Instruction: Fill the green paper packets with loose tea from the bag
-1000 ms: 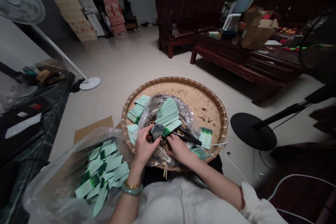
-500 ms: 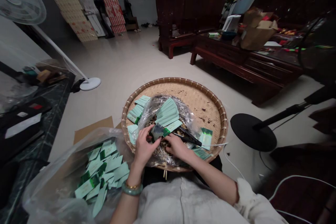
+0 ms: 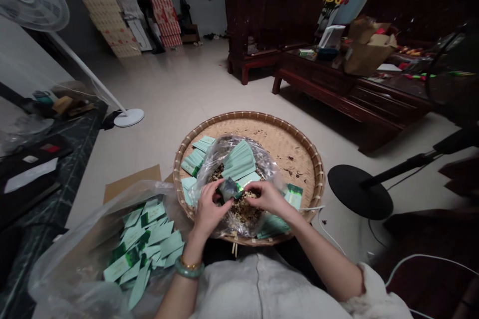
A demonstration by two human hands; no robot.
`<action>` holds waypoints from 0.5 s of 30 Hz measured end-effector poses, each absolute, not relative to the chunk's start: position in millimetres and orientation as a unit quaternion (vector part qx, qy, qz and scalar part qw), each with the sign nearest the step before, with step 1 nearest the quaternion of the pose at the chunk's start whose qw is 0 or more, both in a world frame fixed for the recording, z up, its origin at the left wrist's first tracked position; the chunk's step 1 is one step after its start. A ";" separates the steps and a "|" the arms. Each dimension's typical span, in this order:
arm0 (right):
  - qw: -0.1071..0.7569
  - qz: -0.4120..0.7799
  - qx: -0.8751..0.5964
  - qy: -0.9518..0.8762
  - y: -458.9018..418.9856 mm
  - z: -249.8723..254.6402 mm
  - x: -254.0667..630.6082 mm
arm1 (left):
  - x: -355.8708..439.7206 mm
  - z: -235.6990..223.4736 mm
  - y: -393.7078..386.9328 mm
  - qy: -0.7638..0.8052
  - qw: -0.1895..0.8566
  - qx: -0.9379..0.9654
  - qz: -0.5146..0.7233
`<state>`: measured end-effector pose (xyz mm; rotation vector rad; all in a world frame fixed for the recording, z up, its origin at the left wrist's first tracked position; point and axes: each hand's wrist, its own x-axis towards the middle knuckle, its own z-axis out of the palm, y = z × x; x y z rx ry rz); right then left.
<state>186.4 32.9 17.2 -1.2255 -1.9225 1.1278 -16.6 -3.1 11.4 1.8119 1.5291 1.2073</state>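
Observation:
My left hand [image 3: 211, 212] is shut on a small dark foil sachet [image 3: 229, 190], and the fingertips of my right hand [image 3: 267, 198] pinch its right edge. Both hands are above a clear plastic bag [image 3: 243, 224] holding loose dried tea leaves [image 3: 239, 209]. A fanned stack of pale green paper sachets [image 3: 239, 160] lies in that bag. The bag rests in a round woven bamboo tray [image 3: 288, 159] scattered with leaf bits. More green-banded sachets [image 3: 142, 244] fill a second plastic bag at lower left.
A flattened cardboard sheet [image 3: 130, 182] lies under the left bag. A dark stone counter [image 3: 56, 159] runs along the left. A white cable [image 3: 329, 232] and a black fan base [image 3: 359, 192] are on the right. Dark wooden furniture [image 3: 318, 77] stands beyond.
My right hand has moved left to the foil sachet, and the black tool beside it is no longer visible. The foil sachet has turned slightly between my hands.

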 end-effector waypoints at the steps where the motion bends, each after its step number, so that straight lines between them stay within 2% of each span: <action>1: 0.303 0.429 -0.457 -0.718 32.8 23.7 188.7 | -15.8 11.9 -3.3 0.559 0.235 0.665 0.436; 9: 0.325 0.373 -0.439 -0.750 27.1 72.1 192.2 | -9.0 14.1 -6.3 0.546 0.203 0.707 0.401; 15: 0.256 0.301 -0.420 -0.817 24.6 83.5 182.4 | -4.3 13.4 -6.7 0.538 0.196 0.717 0.396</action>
